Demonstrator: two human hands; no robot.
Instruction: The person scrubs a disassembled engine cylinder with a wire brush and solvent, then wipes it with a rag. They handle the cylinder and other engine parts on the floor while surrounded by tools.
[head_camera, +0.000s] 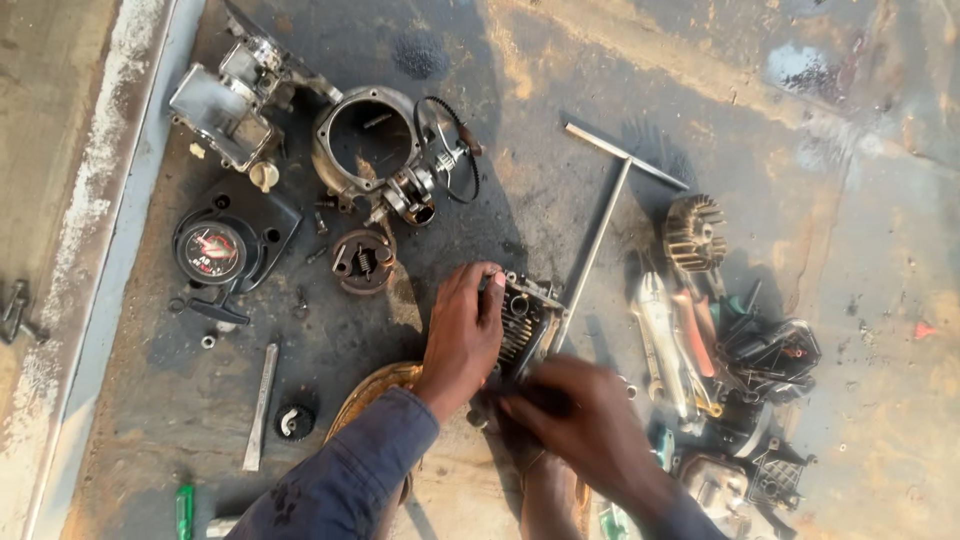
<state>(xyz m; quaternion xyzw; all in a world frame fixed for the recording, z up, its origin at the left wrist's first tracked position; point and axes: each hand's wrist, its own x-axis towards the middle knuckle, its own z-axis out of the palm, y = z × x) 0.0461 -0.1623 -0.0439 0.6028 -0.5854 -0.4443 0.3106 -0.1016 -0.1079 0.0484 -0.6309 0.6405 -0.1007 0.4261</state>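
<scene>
While the left hand (462, 335) clamps the finned engine cylinder (525, 325) at centre, six o'clock of the T-handle wrench (600, 235), the right hand (575, 420) pinches its base; heavy, rigid, oily — grip the fins.

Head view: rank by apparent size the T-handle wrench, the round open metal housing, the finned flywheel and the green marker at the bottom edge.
1. T-handle wrench, longest by far.
2. Round open metal housing.
3. Finned flywheel.
4. Green marker, though it is cut off by the frame edge, so its rank is unsure.
</scene>
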